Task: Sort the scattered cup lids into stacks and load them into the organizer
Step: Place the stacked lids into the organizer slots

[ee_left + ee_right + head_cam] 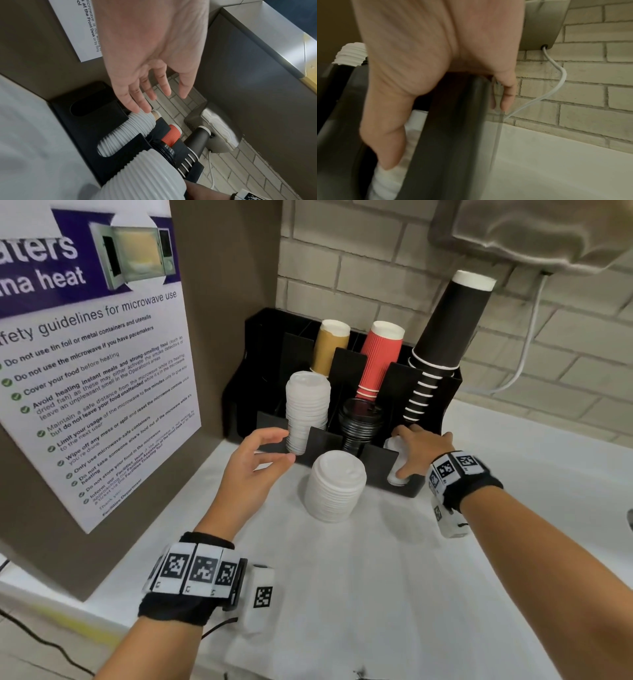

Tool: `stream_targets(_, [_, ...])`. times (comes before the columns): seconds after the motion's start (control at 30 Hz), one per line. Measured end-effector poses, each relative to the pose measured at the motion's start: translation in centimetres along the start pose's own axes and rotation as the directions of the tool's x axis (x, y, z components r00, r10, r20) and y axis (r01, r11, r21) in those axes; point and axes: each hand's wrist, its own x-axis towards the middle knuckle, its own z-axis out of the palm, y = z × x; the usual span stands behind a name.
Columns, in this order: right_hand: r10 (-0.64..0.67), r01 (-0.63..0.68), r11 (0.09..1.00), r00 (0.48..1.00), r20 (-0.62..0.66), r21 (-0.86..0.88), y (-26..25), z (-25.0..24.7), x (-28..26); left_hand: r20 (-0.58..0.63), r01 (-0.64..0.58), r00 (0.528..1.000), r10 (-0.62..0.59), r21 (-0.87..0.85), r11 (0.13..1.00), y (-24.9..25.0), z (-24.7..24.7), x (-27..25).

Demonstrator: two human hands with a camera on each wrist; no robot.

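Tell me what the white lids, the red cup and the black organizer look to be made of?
White lids: probably thin moulded plastic, matte, with fine nested rims. Red cup: seemingly ribbed paper, given its vertical corrugations. Black organizer: likely rigid plastic, smooth flat dividers with slight sheen.
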Motion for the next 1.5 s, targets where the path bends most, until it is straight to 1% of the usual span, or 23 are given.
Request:
stream_targets(0.1, [-0.007, 0.008, 1.0, 0.999, 0.036, -0.005, -0.1, -0.4, -0.4, 0.002, 0.002, 1.0, -0.002, -0.003, 1.0, -0.1, 0.2, 0.1])
stream_targets(0.17, [-0.01, 0.007, 0.999, 0.999, 0.051, 0.049, 0.0, -0.9, -1.0, -0.001, -0.001, 1.0, 0.001, -0.011, 1.0, -0.1, 0.2, 0.1])
stream_targets(0.2, [-0.008, 0.005, 0.996, 1.0, 0.024, 0.093, 0.0, -1.3, -1.5, -0.004, -0.003, 1.0, 0.003, -0.014, 1.0, -0.2, 0.2, 0.1])
stream_targets(0.23, [0.001, 0.006, 0.988, 0.999, -0.043, 0.154, 0.1, -1.6, -2.1, -0.007, -0.004, 1.0, 0.004, -0.013, 1.0, -0.2, 0.1, 0.1])
stream_targets(0.27, [0.022, 0.012, 0.971, 0.99, -0.139, 0.238, 0.1, -1.8, -2.8, -0.009, -0.004, 1.0, 0.004, -0.006, 1.0, -0.3, 0.1, 0.1])
stream_targets(0.3, [0.053, 0.032, 0.94, 0.97, -0.237, 0.34, 0.0, -2.0, -3.5, -0.01, -0.001, 1.0, 0.001, 0.001, 1.0, -0.3, 0.1, 0.1])
stream_targets(0.37, [0.093, 0.145, 0.829, 0.917, -0.388, 0.54, -1.1, -2.1, -4.9, -0.012, 0.006, 1.0, -0.006, 0.002, 1.0, -0.4, 0.0, 0.0])
stream_targets(0.4, [0.082, 0.227, 0.76, 0.896, -0.436, 0.61, -2.1, -2.1, -5.6, -0.014, 0.008, 1.0, -0.008, -0.001, 1.0, -0.4, 0.0, 0.0])
stream_targets(0.43, [0.044, 0.3, 0.702, 0.887, -0.46, 0.646, -3.4, -2.1, -6.4, -0.016, 0.01, 1.0, -0.01, -0.003, 1.0, -0.4, 0.0, 0.1])
stream_targets(0.47, [-0.021, 0.351, 0.668, 0.891, -0.454, 0.657, -4.9, -2.0, -7.0, -0.018, 0.011, 1.0, -0.011, -0.004, 1.0, -0.5, 0.0, 0.1])
stream_targets(0.5, [-0.098, 0.377, 0.653, 0.902, -0.42, 0.657, -6.4, -1.7, -7.6, -0.022, 0.013, 1.0, -0.013, -0.005, 1.0, -0.5, 0.0, 0.2])
stream_targets(0.53, [-0.161, 0.379, 0.651, 0.916, -0.369, 0.658, -7.7, -1.4, -7.9, -0.026, 0.014, 1.0, -0.014, -0.01, 1.0, -0.5, 0.0, 0.2])
stream_targets(0.6, [-0.211, 0.329, 0.675, 0.944, -0.254, 0.66, -9.4, -0.7, -8.2, -0.027, 0.015, 1.0, -0.016, -0.022, 1.0, -0.5, 0.1, 0.3])
stream_targets(0.67, [-0.202, 0.271, 0.731, 0.963, -0.181, 0.626, -10.4, -0.3, -8.2, -0.022, 0.017, 1.0, -0.017, -0.025, 1.0, -0.6, 0.1, 0.3])
stream_targets(0.7, [-0.187, 0.249, 0.763, 0.968, -0.164, 0.596, -10.7, -0.2, -8.1, -0.02, 0.019, 1.0, -0.019, -0.023, 1.0, -0.6, 0.1, 0.3])
stream_targets(0.77, [-0.159, 0.218, 0.816, 0.975, -0.155, 0.535, -11.0, 0.0, -7.9, -0.022, 0.023, 1.0, -0.023, -0.021, 1.0, -0.7, 0.0, 0.2])
stream_targets(0.83, [-0.144, 0.202, 0.847, 0.978, -0.153, 0.492, -11.2, 0.2, -7.6, -0.027, 0.026, 0.999, -0.026, -0.017, 1.0, -0.6, -0.1, 0.2])
stream_targets(0.9, [-0.136, 0.188, 0.844, 0.981, -0.138, 0.502, -11.3, 0.4, -7.5, -0.031, 0.028, 0.999, -0.028, -0.01, 1.0, -0.5, -0.2, 0.2])
stream_targets(1.0, [-0.133, 0.165, 0.816, 0.986, -0.098, 0.554, -11.4, 0.3, -7.2, -0.03, 0.028, 0.999, -0.028, -0.012, 1.0, -0.3, -0.3, 0.2])
stream_targets(1.17, [-0.133, 0.129, 0.827, 0.991, -0.033, 0.547, -11.3, 0.2, -6.6, -0.025, 0.04, 0.999, -0.04, -0.005, 0.999, -0.4, -0.3, 0.0])
stream_targets(1.23, [-0.14, 0.115, 0.816, 0.99, 0.001, 0.567, -11.1, 0.1, -6.5, -0.026, 0.044, 0.999, -0.044, -0.003, 0.999, -0.5, -0.4, 0.0])
stream_targets(1.33, [-0.139, 0.106, 0.79, 0.99, 0.008, 0.604, -10.7, 0.0, -6.4, -0.024, 0.049, 0.999, -0.049, -0.006, 0.999, -0.6, -0.4, 0.0])
stream_targets(1.5, [-0.133, 0.099, 0.782, 0.991, 0.009, 0.615, -10.5, -0.2, -6.2, 0.0, 0.069, 0.998, -0.069, -0.003, 0.998, -0.8, -0.2, 0.0])
